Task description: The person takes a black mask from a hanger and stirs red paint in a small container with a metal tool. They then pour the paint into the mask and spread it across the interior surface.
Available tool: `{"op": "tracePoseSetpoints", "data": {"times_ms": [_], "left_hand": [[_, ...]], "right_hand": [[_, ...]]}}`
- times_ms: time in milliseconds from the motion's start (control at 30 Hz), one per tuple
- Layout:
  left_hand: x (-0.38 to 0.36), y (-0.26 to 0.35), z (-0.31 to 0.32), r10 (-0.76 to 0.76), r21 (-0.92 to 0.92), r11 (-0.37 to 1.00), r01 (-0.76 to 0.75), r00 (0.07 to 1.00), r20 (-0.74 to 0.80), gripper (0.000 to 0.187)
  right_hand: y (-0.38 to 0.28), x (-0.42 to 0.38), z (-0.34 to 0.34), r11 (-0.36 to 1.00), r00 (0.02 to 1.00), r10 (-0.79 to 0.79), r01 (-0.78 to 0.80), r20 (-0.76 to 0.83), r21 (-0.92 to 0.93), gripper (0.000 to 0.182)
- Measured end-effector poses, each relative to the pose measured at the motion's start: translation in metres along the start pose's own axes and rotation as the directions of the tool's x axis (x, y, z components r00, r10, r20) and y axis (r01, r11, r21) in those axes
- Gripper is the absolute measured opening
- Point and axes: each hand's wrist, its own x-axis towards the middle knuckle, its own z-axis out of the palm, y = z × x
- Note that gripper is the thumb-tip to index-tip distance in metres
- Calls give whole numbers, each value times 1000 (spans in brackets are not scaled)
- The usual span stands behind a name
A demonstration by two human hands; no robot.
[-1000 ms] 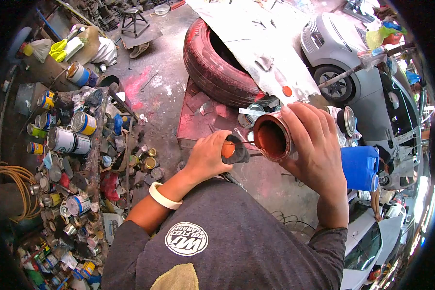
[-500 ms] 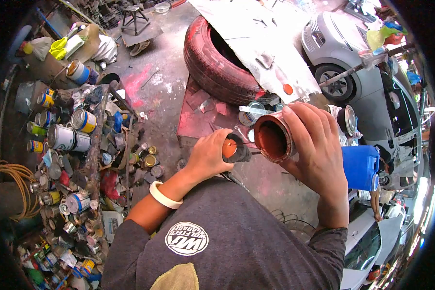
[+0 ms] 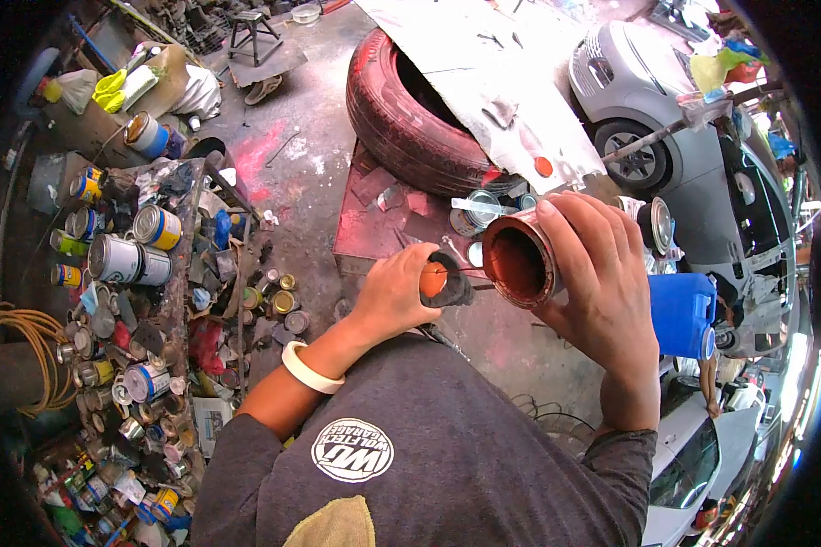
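Tilted in my right hand is a paint can, its mouth turned left and its inside coated in red-brown paint. Fingers and thumb wrap round the can's side. My left hand is closed round a small dark cup with orange paint inside. A thin dark red strand of paint runs from the can's lip to the cup. The two vessels are close but apart. Below the cup, a dark metal part is mostly hidden by my shirt.
A red-stained tire under a white sheet lies ahead, beside an open can with a flat strip across it. Paint cans crowd the left shelf. A blue jerrycan and grey car are right.
My right hand and the can have shifted very slightly to the right, and the strand of paint spans a slightly wider gap. My left hand stays in place with the cup.
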Motion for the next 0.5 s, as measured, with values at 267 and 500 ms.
{"op": "tracePoseSetpoints", "data": {"times_ms": [267,500], "left_hand": [[2,4,-5,-9,0,1000,9,1000,22,92],[3,4,-5,-10,-12,1000,10,1000,27,93]], "right_hand": [[-1,1,-3,1000,1000,3,-3,17,1,94],[-1,1,-4,1000,1000,3,-3,26,2,93]]}}
